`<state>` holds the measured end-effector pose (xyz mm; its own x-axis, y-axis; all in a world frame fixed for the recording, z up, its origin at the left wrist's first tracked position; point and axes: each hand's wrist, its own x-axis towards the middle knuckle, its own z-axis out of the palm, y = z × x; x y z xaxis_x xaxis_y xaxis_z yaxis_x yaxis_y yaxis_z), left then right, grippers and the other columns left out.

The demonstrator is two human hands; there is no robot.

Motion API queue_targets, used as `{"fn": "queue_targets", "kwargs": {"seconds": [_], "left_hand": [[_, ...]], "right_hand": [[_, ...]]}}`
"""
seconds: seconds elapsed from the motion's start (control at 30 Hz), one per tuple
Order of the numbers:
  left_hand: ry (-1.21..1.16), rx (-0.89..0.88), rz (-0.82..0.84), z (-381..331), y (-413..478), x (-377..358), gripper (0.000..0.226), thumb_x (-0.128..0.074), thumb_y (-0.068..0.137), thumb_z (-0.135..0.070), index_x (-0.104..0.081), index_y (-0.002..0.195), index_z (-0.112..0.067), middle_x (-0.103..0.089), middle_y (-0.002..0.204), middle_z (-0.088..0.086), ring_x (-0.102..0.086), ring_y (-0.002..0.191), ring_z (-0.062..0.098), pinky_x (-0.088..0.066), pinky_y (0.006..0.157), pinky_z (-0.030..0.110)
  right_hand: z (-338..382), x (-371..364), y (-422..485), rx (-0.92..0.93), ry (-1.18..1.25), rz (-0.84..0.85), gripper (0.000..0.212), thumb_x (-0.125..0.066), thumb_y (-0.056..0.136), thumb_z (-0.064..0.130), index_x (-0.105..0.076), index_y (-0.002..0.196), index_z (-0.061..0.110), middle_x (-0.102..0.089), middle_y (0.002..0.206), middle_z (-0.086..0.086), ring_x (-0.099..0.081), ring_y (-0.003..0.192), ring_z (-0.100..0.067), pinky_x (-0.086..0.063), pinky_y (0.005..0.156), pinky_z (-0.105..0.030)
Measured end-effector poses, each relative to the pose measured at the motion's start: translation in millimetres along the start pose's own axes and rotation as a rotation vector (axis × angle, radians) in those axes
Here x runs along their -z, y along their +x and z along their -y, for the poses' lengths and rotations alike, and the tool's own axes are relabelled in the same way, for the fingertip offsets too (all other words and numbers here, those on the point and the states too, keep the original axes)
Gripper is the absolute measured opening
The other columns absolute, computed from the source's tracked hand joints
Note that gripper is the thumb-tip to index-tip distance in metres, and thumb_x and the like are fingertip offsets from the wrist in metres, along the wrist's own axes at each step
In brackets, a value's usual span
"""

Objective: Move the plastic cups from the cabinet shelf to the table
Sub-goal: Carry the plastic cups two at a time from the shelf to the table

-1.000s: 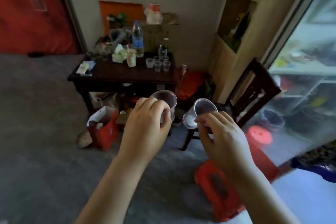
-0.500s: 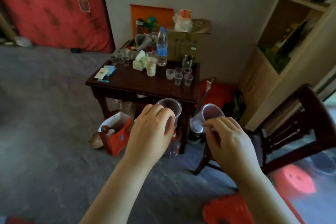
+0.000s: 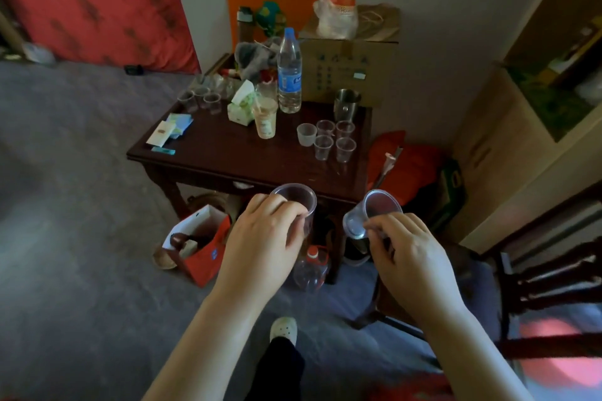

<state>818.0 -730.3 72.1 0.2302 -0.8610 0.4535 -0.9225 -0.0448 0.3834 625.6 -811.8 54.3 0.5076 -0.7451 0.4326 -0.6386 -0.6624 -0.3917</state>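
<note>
Already five clear plastic cups stand on the table; left hand and right hand fingers each pinch another cup, undelivered.

The dark wooden desk carries five clear cups clustered at its right, more cups at the back left, a water bottle, a drink cup, a metal mug, a tissue pack and papers.
</note>
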Motion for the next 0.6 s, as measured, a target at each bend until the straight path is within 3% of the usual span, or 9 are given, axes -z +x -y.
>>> {"fn": "queue_targets", "kwargs": {"seconds": [0.33,0.6], "left_hand": [[-0.136,-0.079,0.134,98.1,144.5,-100.7,0.011,-0.065,0.080,-0.012,-0.067,0.091,-0.013,-0.064,0.084,-0.002,-0.056,0.086,0.019,-0.052,0.069,0.030],[-0.181,-0.157,0.290,135.1,212.0,-172.8,0.008,-0.061,0.083,-0.013,-0.066,0.089,-0.014,-0.063,0.083,-0.003,-0.053,0.089,0.016,-0.050,0.071,0.027]], "right_hand": [[-51.3,-96.8,142.7,-0.122,-0.043,0.133,0.011,-0.059,0.086,0.017,-0.063,0.096,0.018,-0.065,0.093,0.005,-0.056,0.088,-0.015,-0.049,0.067,-0.027],[-93.2,-143.0,180.4,-0.222,-0.068,0.270,0.016,-0.060,0.086,0.017,-0.063,0.101,0.017,-0.065,0.094,0.004,-0.057,0.092,-0.018,-0.054,0.065,-0.034]]}}
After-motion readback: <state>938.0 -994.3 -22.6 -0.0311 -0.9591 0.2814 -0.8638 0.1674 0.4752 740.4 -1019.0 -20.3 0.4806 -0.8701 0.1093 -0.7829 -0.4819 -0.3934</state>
